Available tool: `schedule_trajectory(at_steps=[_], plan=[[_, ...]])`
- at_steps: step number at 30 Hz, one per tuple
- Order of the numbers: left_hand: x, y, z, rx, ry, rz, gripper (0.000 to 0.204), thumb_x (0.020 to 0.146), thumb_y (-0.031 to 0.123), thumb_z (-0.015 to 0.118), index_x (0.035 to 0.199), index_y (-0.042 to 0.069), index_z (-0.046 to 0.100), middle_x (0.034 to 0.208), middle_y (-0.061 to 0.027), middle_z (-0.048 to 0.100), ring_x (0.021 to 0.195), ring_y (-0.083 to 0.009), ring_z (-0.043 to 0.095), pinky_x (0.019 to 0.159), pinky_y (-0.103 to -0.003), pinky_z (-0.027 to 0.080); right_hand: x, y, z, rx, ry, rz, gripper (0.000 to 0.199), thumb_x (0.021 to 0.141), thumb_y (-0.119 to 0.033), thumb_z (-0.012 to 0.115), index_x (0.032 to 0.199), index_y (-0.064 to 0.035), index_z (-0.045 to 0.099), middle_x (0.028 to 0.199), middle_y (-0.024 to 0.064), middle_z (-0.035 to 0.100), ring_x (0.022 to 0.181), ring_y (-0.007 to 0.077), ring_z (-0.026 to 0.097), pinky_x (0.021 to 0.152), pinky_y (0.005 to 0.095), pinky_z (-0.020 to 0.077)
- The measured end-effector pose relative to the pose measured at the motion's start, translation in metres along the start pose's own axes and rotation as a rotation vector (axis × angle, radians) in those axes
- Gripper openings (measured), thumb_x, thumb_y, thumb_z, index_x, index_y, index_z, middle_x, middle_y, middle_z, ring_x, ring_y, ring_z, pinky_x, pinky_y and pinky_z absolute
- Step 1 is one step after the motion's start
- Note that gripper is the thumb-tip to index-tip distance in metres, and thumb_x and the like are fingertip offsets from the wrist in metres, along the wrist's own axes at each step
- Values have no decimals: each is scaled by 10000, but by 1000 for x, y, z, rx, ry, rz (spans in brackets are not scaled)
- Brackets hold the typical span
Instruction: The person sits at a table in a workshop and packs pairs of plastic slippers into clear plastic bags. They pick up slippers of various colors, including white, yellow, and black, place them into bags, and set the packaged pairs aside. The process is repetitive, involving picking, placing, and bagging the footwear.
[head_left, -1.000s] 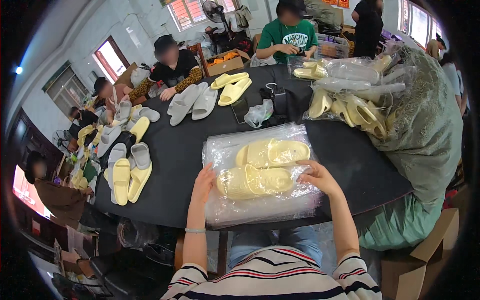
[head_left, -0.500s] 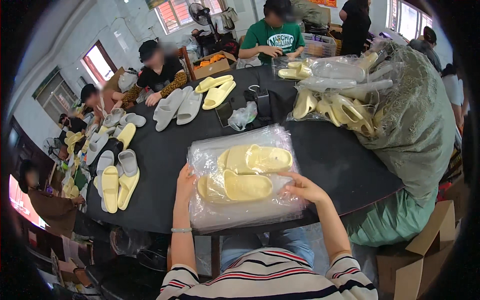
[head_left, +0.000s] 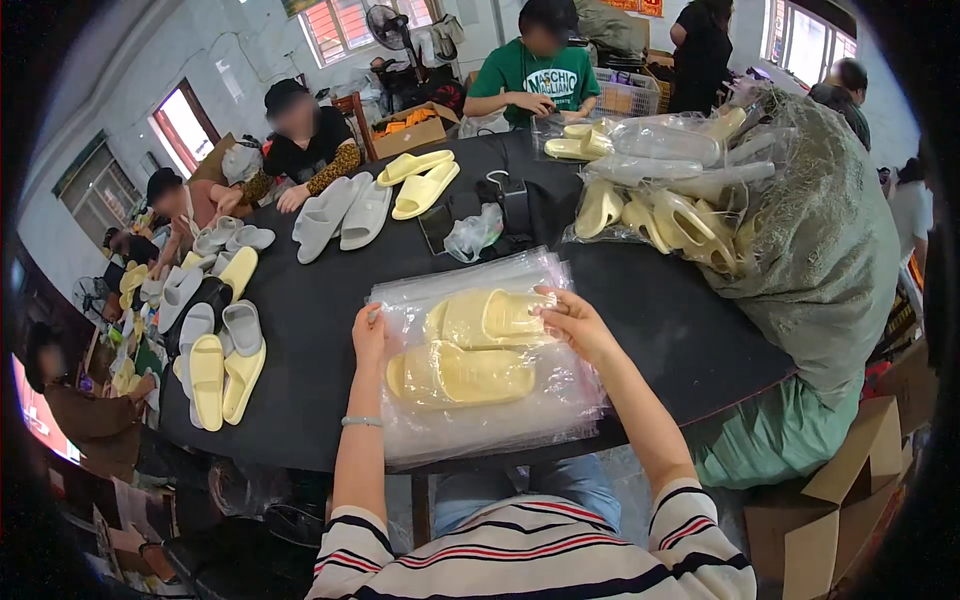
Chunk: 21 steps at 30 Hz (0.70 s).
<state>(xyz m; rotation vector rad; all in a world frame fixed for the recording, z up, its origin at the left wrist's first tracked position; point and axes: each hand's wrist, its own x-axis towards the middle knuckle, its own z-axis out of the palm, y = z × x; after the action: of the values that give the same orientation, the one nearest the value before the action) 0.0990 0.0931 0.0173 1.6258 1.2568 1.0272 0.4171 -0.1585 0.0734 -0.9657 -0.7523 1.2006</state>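
Observation:
A pair of pale yellow slide slippers [head_left: 462, 374] lies side by side in a clear plastic bag [head_left: 570, 385], on top of a stack of similar clear bags [head_left: 430, 437] at the table's near edge. My left hand [head_left: 369, 338] is closed on the bag's left edge, thumb and fingers pinched together. Over the right end of the farther slipper, my right hand [head_left: 577, 326] pinches the bag's film between thumb and fingers. Both slippers show through the shiny film, toes and straps partly blurred by glare.
Bagged yellow slippers [head_left: 665, 215] are heaped at the right against a large woven sack [head_left: 820, 230]. Loose grey slippers [head_left: 340, 212] and yellow slippers [head_left: 207, 380] stand at the left and back. A black device [head_left: 510, 205] sits mid-table. Co-workers sit around the far side.
My right hand has moved up and left from the nearer slipper's end to the farther one, its fingers now closing on the film. My left hand has risen slightly along the bag's edge.

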Motion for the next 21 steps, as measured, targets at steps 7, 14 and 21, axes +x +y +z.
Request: schedule_trajectory(at_steps=[7, 14, 21], plan=[[-7, -21, 7, -224, 34, 12, 289, 946, 81, 538, 1216, -7, 591, 1089, -81, 650, 939, -117, 605, 804, -248, 486, -5, -12, 5, 11, -20, -35, 392, 922, -67, 593, 1306, -15, 532, 785, -13, 591, 642, 61, 484, 574, 195, 377], [-11, -24, 10, -354, 93, 78, 270, 958, 119, 553, 1180, -17, 622, 1093, -90, 657, 931, -114, 605, 821, -250, 476, 5, -23, -3, -21, -84, 98, 580, 1040, -434, 229, 1273, -5, 542, 1248, 102, 603, 822, 101, 580, 664, 225, 466], [-12, -31, 6, -506, 136, 79, 277, 956, 65, 542, 1207, -36, 603, 1151, -105, 652, 999, -132, 611, 875, -251, 474, 1, -35, 4, 56, -122, 62, 589, 1041, -434, 211, 1311, -5, 511, 1381, 70, 504, 947, 126, 559, 741, 250, 489]])
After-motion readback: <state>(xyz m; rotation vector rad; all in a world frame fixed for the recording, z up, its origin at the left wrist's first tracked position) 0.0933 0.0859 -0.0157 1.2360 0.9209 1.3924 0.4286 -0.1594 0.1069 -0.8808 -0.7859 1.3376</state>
